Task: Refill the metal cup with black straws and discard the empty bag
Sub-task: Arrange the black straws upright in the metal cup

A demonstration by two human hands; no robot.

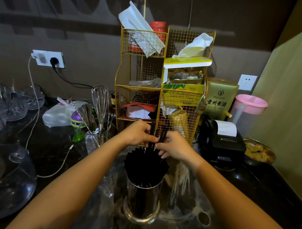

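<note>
A shiny metal cup (142, 200) stands on the dark counter in front of me, packed with black straws (145, 166) that fan out above its rim. My left hand (138, 133) and my right hand (175, 145) meet just above the bundle. Both pinch a few black straws (152, 130) that stick up higher than the rest. A clear plastic bag (183, 173) lies crumpled on the counter just right of the cup, under my right wrist.
A gold wire rack (141, 70) full of packets stands right behind the cup. A glass with a whisk and spoons (99, 110) is to the left, glass bowls (2, 184) further left, a black receipt printer (222, 140) and a pink-lidded jug (248, 111) to the right.
</note>
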